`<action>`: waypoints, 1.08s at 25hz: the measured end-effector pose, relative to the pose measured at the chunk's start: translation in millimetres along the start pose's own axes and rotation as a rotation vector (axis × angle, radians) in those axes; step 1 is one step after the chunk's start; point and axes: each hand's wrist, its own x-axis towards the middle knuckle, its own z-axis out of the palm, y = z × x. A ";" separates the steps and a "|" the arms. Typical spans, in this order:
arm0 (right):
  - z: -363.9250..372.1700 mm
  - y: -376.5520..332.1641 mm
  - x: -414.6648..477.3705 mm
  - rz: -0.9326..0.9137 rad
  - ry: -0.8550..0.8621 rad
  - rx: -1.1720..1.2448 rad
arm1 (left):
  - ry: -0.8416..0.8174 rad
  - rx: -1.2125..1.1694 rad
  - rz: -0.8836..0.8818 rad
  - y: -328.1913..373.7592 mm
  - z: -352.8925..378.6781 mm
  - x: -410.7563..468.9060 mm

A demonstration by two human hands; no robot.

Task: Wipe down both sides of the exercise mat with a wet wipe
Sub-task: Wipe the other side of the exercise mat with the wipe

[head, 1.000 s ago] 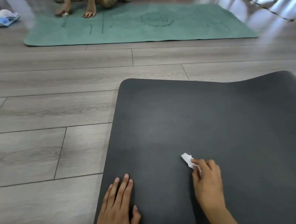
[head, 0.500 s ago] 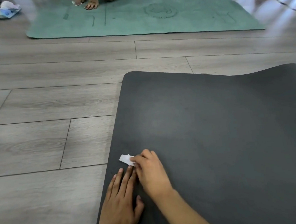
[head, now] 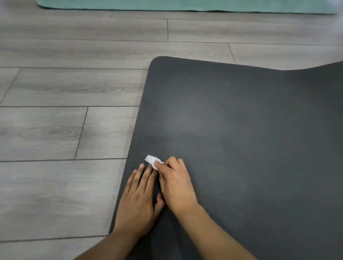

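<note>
A dark grey mat (head: 248,145) lies on the floor (head: 46,137). It fills the right side and the bottom of the view. Its far left corner is round, and its far edge bends up a little toward the right.

The left hand (head: 138,198) rests flat on the mat, close to the mat's left edge. Its fingers are straight and close together, and they point away from the person. It holds nothing.

The right hand (head: 176,183) is next to the left hand, on its right side. The two hands touch. The right hand's fingers are curled, and they pinch a small white wipe (head: 153,161). The wipe is scrunched up. Part of it is tucked under the fingers, and part of it pokes out to the left, past the fingertips. It sits on the mat, just beyond the tips of the left hand's fingers. It may touch the tip of one left finger, but I cannot tell for sure.

Both hands and the wipe are on the near left part of the mat. Most of the mat stretches away behind them and to their right.

A green mat (head: 178,0) lies at the top, far across the floor, well apart from the grey one.
</note>
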 end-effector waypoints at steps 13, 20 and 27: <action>-37.9 86.6 -7.5 0.294 0.350 -0.082 | -0.022 -0.017 -0.044 4.0 -2.3 1.9; -38.5 82.9 6.2 0.330 0.350 -0.058 | 0.023 -0.046 -0.022 -0.7 0.8 3.3; 9.4 -10.3 19.9 -0.132 -0.094 -0.008 | 0.257 0.036 0.034 -7.1 -11.1 1.8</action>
